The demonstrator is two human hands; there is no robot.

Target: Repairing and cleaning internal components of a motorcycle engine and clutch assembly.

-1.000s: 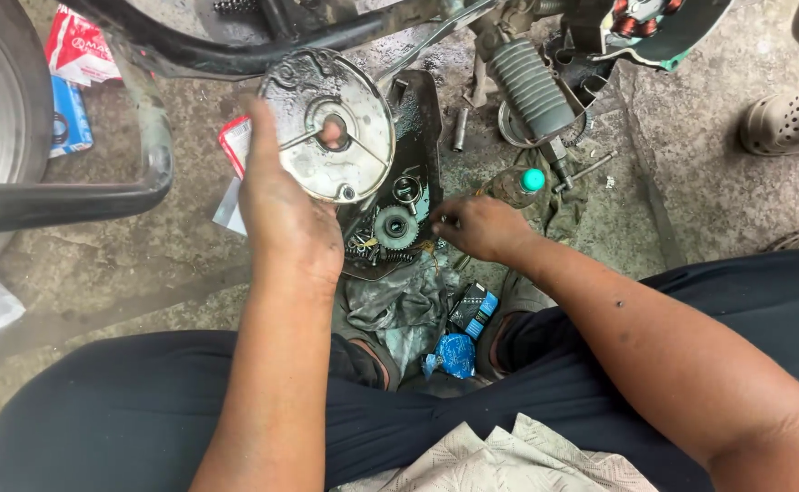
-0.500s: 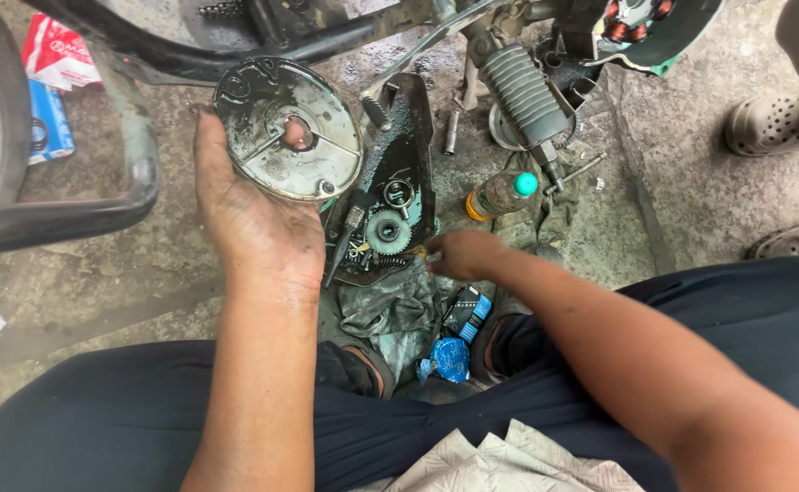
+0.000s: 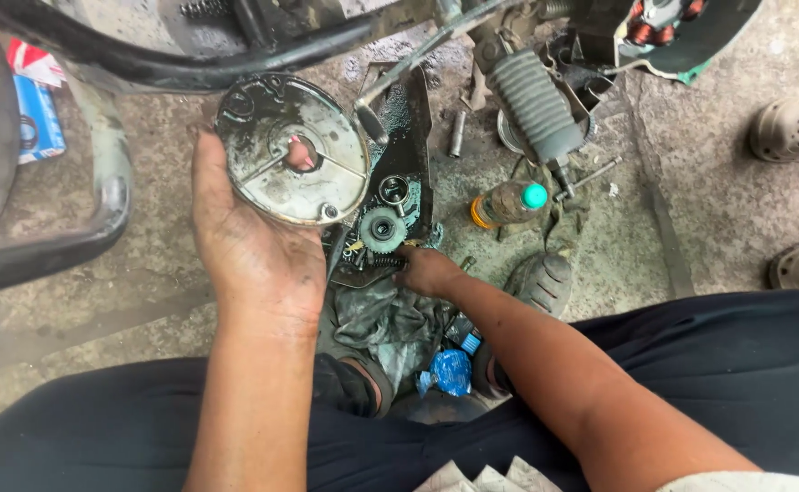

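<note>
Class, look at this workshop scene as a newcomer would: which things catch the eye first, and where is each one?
The round, greasy metal cover plate stands out first, held up in the left hand left of centre. Just right of it, the right hand reaches into a dark tray of oily parts, beside a small gear. Further right, a bottle with a teal cap lies on the concrete floor.

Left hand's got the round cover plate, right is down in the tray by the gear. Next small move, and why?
Probably close the right hand fingers on one small part beside the gear in the black tray and lift it out. The fingertips already sit among the loose greasy parts there, while the left hand holds the round cover plate up and off the tray. Which part they touch is too small to tell.
</note>
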